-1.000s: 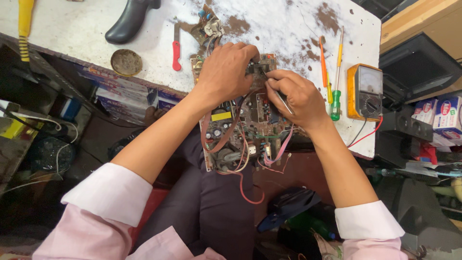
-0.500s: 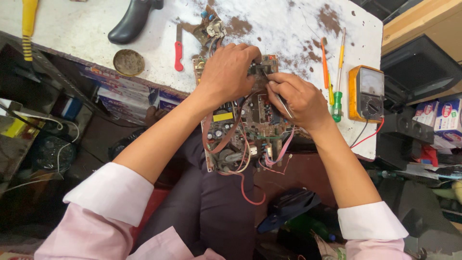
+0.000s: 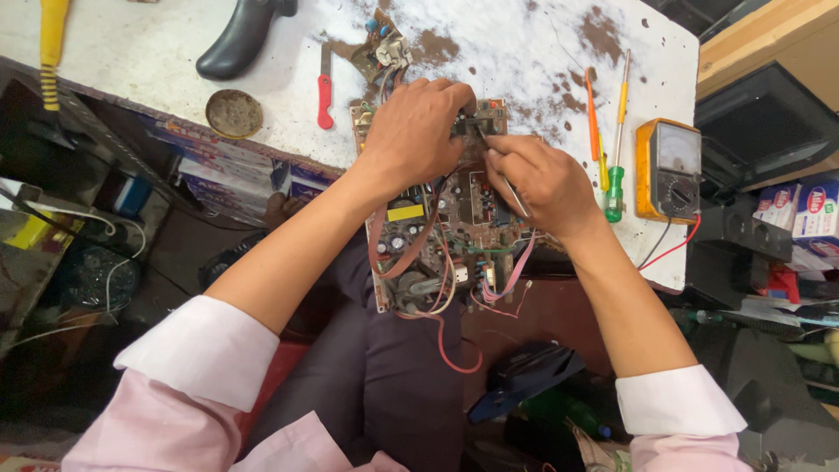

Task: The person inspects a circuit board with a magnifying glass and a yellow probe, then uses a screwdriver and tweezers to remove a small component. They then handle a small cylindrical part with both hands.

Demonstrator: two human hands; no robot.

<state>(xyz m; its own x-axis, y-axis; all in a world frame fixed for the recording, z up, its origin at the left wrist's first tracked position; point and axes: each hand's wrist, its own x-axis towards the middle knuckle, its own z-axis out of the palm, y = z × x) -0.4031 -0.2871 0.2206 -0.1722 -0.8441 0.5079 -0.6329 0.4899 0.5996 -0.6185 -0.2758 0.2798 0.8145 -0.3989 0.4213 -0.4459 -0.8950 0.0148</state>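
A brown circuit board [image 3: 441,229] crowded with parts and loose pink wires rests half on the white workbench [image 3: 524,52], half over my lap. My left hand [image 3: 418,131] lies on the board's far end, fingers pinching a small dark component [image 3: 476,125] near its top edge. My right hand [image 3: 542,179] is closed around a thin metal tool [image 3: 514,197], with its fingers next to that same component. The tool's tip is hidden under my fingers.
An orange multimeter [image 3: 669,170] with red and black leads sits at the bench's right edge, beside several screwdrivers [image 3: 616,140]. A red-handled tool [image 3: 324,87], a round tin [image 3: 233,113], a black handle [image 3: 240,39] and a small second board [image 3: 380,48] lie farther back. Clutter fills both sides.
Both hands have stayed on the board's far end. My right hand has shifted slightly toward the component under my left fingers.
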